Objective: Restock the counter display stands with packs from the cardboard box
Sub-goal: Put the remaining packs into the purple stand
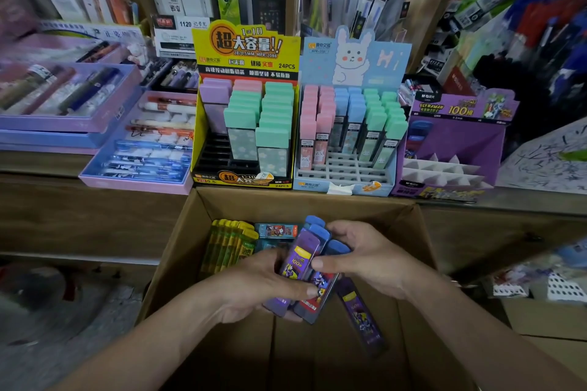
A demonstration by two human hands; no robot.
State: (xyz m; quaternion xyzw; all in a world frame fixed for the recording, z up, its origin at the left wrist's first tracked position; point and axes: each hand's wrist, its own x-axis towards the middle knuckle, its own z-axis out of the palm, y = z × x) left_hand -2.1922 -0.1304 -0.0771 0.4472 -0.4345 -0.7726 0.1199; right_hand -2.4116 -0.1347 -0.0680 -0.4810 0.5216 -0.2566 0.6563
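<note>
Purple packs (305,267) gripped between left hand (254,286) and right hand (365,257) above cardboard box (190,232), purple stand (457,136) at right end of tabletop (41,163) judged largely unfilled.

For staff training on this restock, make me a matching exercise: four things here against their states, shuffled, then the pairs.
1 yellow stand
2 rabbit stand
3 purple stand
4 purple packs

A held by left hand and right hand
B almost empty
C pink, blue and green packs
D mostly mint packs

Pairs: 1-D, 2-C, 3-B, 4-A
</note>
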